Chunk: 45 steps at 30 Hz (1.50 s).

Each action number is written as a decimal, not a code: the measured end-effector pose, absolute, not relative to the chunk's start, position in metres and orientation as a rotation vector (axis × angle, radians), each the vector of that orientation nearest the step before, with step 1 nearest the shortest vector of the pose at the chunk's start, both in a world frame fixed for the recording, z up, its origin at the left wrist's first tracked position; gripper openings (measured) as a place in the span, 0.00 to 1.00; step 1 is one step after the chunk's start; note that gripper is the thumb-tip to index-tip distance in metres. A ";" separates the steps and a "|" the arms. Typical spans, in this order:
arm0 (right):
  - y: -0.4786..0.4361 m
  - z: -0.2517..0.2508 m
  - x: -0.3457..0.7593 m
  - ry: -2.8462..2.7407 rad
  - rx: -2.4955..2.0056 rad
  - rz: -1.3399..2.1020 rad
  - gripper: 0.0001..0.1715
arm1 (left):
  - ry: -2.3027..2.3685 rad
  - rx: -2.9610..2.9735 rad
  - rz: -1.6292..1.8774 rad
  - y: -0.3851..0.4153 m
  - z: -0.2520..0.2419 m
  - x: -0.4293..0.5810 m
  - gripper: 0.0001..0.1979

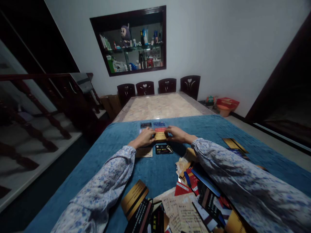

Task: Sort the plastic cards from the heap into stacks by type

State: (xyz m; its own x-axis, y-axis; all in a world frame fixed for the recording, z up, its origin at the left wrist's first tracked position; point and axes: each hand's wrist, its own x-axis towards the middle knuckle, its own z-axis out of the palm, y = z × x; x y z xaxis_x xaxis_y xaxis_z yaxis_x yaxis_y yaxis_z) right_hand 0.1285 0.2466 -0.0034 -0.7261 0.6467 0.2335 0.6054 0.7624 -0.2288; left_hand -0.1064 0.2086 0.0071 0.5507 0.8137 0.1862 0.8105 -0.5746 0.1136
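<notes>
**Both hands on a gold card**

The gold card point(160, 136) lies flat on the blue tabletop point(102, 152) among laid-out cards (a black card point(164, 149) just nearer). The left hand point(145, 138) and right hand point(176, 134) pinch its opposite edges. A loose card pile point(191, 194) lies nearest the person.

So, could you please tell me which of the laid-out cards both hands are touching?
The gold card, between the left hand and right hand; neighbouring cards lie untouched.
</notes>
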 end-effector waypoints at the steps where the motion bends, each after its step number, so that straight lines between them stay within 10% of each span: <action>1: 0.248 -0.006 0.128 -2.661 -0.982 0.202 0.11 | 1.449 2.750 0.323 0.209 0.007 -0.106 0.10; 45: 0.249 -0.014 0.123 -2.752 -1.162 0.218 0.11 | 1.568 2.677 -0.004 0.216 -0.008 -0.094 0.12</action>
